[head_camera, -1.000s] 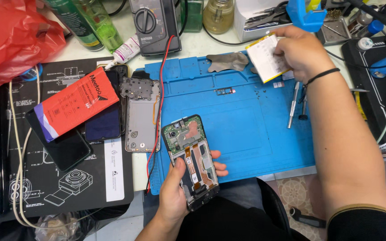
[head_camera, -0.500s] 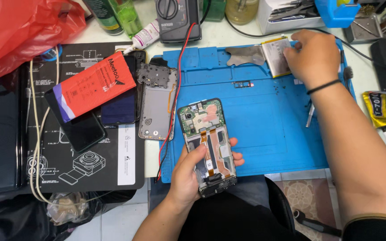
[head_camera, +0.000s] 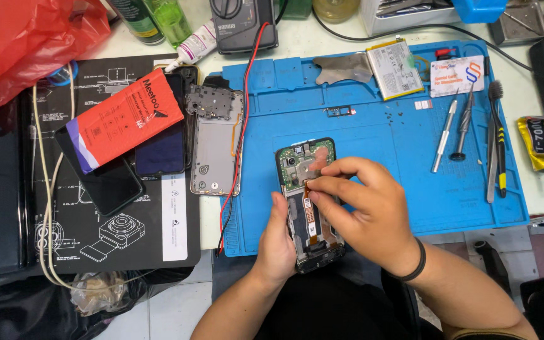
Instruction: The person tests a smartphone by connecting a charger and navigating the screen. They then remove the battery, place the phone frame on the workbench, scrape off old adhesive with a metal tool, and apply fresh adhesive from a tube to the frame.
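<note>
An opened phone (head_camera: 301,169) with its back removed, green board and orange flex cable showing, lies over the near edge of the blue work mat (head_camera: 379,151). My left hand (head_camera: 276,242) grips its lower left side. My right hand (head_camera: 360,208) rests on top of it, with fingertips pinching at the orange flex near the board. A flat white battery (head_camera: 393,60) lies alone at the mat's far edge.
A grey phone back frame (head_camera: 216,148) sits left of the mat beside a red wire (head_camera: 242,119). Screwdrivers (head_camera: 453,123), tweezers and a brush (head_camera: 497,126) line the mat's right side, with a glue tube (head_camera: 537,143) beyond. A red box (head_camera: 127,123), dark phones and a black mat lie to the left.
My right hand left the battery at the mat's far edge and came down onto the opened phone. The left hand kept holding the phone.
</note>
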Motion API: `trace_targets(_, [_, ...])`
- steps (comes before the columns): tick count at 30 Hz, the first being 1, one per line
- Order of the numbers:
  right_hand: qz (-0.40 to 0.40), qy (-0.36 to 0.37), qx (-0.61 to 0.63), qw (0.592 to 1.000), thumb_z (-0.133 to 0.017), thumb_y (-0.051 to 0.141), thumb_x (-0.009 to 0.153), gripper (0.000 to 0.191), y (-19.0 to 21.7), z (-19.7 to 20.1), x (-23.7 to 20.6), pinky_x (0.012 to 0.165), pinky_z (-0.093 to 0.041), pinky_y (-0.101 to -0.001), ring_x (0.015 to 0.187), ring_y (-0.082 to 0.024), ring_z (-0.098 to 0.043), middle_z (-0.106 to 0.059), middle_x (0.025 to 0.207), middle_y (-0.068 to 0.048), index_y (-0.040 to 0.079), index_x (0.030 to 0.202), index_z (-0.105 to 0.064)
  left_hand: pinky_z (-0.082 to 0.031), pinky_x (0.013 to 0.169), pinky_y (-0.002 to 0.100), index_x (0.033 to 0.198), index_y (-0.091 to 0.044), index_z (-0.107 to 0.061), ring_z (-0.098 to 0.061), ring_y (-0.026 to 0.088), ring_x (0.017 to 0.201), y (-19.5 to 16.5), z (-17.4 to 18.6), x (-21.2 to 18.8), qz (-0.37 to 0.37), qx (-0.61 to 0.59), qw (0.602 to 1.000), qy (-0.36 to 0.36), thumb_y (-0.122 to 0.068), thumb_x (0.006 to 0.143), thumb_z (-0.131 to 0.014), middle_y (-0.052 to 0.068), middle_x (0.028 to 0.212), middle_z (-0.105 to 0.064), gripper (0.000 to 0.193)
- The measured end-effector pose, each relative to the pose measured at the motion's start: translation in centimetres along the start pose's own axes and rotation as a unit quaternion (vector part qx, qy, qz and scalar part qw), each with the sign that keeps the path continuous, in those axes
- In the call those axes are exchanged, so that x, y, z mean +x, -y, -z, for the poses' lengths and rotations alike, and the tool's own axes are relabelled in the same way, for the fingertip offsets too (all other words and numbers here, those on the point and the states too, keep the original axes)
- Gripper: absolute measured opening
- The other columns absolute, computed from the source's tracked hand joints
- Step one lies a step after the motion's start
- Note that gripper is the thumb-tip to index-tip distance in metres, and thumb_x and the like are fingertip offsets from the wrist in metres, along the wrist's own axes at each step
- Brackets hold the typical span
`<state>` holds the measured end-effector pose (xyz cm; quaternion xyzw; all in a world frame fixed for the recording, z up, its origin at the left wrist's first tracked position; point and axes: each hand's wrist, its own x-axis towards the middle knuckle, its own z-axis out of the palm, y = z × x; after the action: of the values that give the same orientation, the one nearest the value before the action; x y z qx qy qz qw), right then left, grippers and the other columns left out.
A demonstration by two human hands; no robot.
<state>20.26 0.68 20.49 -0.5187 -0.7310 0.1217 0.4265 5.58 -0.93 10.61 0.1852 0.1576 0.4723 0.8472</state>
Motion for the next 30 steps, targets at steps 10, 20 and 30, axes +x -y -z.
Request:
trace_targets(10, [-0.006, -0.033, -0.018, 0.999, -0.085, 0.007, 0.079, 0.022, -1.0, -0.2, -1.4, 0.076, -0.057, -0.0303, 0.091, -0.021, -0.071, -0.07, 0.104, -0.006, 0.009, 0.1, -0.078, -0.051, 0.101, 0.035, 0.145, -0.001, -0.049, -0.063, 0.018, 0.116, 1.1, 0.8, -0.1, -0.006, 0.022, 0.999, -0.029, -0.048, 0.113, -0.032, 0.011, 0.13, -0.063, 0.06])
trace_targets(20, [-0.045, -0.019, 0.018, 0.999, -0.087, 0.009, 0.076, 0.022, -1.3, 0.0, -1.1, 0.069, -0.057, -0.0292, 0.102, -0.022, -0.06, -0.056, 0.115, -0.012, 0.009, 0.096, -0.078, -0.053, 0.102, 0.036, 0.144, 0.001, -0.05, -0.066, 0.02, 0.115, 0.7, 0.1, 0.4, 0.013, 0.071, 0.997, -0.029, -0.051, 0.112, -0.028, 0.013, 0.131, -0.064, 0.065])
trace_targets(30, [-0.057, 0.107, 0.117, 0.986, -0.077, 0.002, 0.084, 0.017, -1.8, 1.6, -0.3, 0.081, -0.054, -0.0342, 0.095, -0.021, -0.062, -0.06, 0.103, -0.008, 0.004, 0.095, -0.064, -0.056, 0.094, 0.038, 0.142, 0.003, -0.052, -0.069, 0.023, 0.106, 0.0, -0.9, 0.5, 0.026, 0.08, 0.995, -0.045, -0.054, 0.111, -0.024, 0.016, 0.121, -0.068, 0.07])
